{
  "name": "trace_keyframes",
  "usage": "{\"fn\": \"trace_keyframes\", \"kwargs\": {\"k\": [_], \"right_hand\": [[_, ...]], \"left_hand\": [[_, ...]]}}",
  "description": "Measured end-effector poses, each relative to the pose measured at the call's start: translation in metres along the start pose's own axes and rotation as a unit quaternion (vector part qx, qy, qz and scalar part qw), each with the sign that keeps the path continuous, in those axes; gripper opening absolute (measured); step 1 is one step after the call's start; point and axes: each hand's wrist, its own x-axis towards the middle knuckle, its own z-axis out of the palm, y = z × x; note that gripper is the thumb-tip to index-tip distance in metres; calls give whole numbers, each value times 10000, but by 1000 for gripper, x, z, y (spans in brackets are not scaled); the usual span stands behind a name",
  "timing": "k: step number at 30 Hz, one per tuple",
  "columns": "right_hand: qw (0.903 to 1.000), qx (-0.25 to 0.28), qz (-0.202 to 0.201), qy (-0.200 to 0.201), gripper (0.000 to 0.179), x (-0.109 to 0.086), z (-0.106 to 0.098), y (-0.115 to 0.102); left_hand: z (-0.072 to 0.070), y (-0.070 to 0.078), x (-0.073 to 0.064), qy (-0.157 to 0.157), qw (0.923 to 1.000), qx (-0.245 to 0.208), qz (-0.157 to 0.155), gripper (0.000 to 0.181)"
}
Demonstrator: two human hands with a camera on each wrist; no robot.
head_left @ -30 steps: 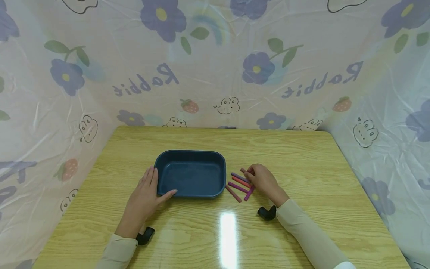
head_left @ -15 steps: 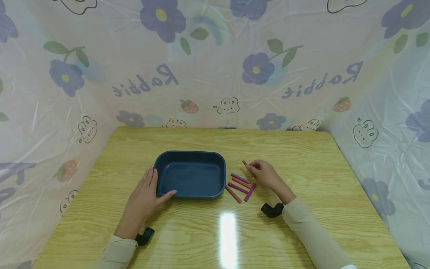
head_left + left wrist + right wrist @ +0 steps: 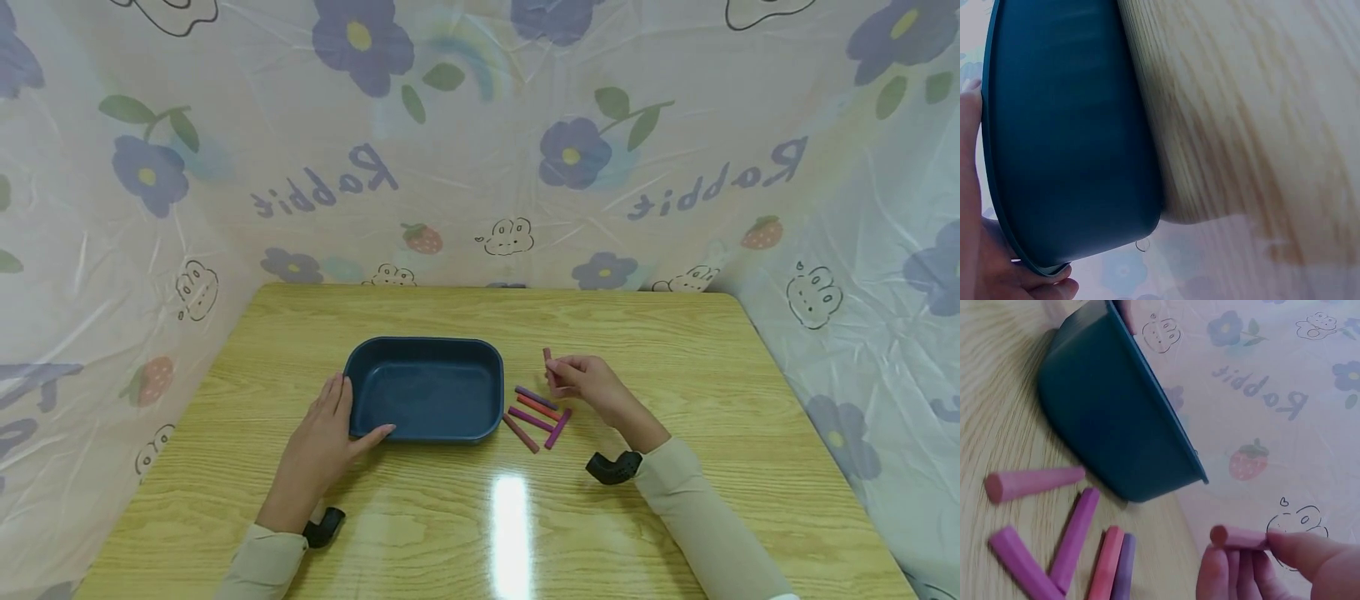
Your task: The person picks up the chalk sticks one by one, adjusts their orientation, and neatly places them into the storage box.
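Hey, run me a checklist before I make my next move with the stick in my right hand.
1. Right hand pinching one stick: ok, between thumb and fingers.
2. Left hand touching the dish: ok, at its left side.
3. Dish upright with nothing inside: ok.
4. Held stick above the dish: not ok, it is off to the right.
5. Magenta sticks apart from each other: not ok, they meet.
6. Loose pink stick clear of the dish: cannot tell, its end lies very close.

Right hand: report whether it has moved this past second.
Yes. Against the blue tray, the right hand has shifted rightward and slightly up in the head view.
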Motion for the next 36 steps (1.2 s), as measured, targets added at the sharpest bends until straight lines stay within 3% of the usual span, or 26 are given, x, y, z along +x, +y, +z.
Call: {"fn": "trace_keyframes", "kwargs": {"k": [6,13,21,28,36], "right_hand": [[9967,759,34,-271,41,-1,3,-3],[9846,1655,316,-473,39,-1,10,-7],[9558,2805,621,-629,21,-1,25,-16],[9434,3102,809,-848,19,-1,41,-26],[9410,3109,693,-1140,21,2,60,-34]], "left_hand": [[0,1,0,4,10000,-13,-6,107],[0,0,0,65,10000,-18,24,106],[1,0,-1,90,9999,-54,52,104],[2,-1,-1,127,9999,-90,19,104],[2,-2,-2,91,9998,-140,61,104]]}}
